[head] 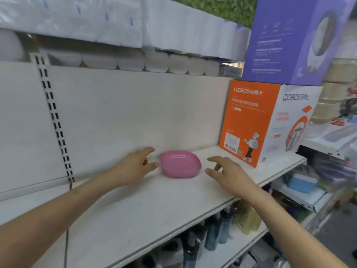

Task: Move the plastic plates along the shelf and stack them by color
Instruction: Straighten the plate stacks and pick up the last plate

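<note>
The glossy pink oval plastic plate [180,164] lies face-down on the white shelf [154,206] near its back wall, with the left hand [135,167] and right hand [231,173] flanking it, fingers spread and empty, probably poised to slide it along.

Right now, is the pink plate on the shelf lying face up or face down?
Face down, it seems: the pink plate shows a smooth, glossy domed back and no hollow, with its rim down on the shelf.
</note>
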Action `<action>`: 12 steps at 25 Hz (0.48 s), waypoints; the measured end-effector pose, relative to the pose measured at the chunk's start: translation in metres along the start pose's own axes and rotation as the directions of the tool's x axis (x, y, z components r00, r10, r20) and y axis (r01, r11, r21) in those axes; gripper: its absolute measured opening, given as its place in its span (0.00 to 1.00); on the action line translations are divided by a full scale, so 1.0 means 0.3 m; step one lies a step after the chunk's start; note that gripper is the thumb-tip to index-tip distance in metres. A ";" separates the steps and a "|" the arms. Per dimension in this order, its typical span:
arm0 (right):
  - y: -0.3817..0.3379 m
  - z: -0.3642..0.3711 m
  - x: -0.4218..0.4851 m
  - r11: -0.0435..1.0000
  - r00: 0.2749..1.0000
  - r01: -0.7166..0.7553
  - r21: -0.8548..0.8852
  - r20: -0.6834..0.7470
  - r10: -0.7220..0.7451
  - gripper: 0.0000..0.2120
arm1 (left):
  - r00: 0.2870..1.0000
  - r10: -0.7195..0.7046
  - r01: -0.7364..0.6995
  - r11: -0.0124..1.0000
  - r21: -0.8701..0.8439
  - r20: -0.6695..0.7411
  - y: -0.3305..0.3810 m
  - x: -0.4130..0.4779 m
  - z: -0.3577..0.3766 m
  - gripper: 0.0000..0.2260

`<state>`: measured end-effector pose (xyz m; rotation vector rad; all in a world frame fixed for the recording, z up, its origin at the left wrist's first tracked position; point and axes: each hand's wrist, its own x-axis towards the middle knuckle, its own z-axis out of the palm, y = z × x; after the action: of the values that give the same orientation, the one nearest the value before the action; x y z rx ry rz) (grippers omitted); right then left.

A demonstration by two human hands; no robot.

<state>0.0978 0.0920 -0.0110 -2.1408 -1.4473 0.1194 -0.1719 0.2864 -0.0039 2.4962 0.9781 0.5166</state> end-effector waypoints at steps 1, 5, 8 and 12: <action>0.022 0.007 0.054 1.000 0.999 0.021 0.014 0.037 -0.022 0.25 | 1.000 -0.024 0.024 1.000 0.011 -0.018 0.010 0.007 0.012 0.29; 0.053 0.046 0.229 0.991 0.978 0.120 0.061 0.163 -0.128 0.25 | 0.987 -0.128 0.129 0.992 0.009 -0.098 0.037 0.009 0.049 0.29; 0.040 0.107 0.313 0.984 0.961 0.154 0.093 0.215 -0.171 0.24 | 0.970 -0.194 0.200 0.980 0.021 -0.149 0.041 -0.043 0.054 0.28; 0.011 0.164 0.360 0.982 0.926 0.181 0.059 0.325 -0.191 0.18 | 0.935 -0.298 0.317 0.945 0.078 -0.191 0.023 -0.155 0.015 0.28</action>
<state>0.1276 0.2054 -0.0298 -2.0160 -1.8187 0.4425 -0.1978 0.2480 -0.0130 2.3516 1.4724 0.6051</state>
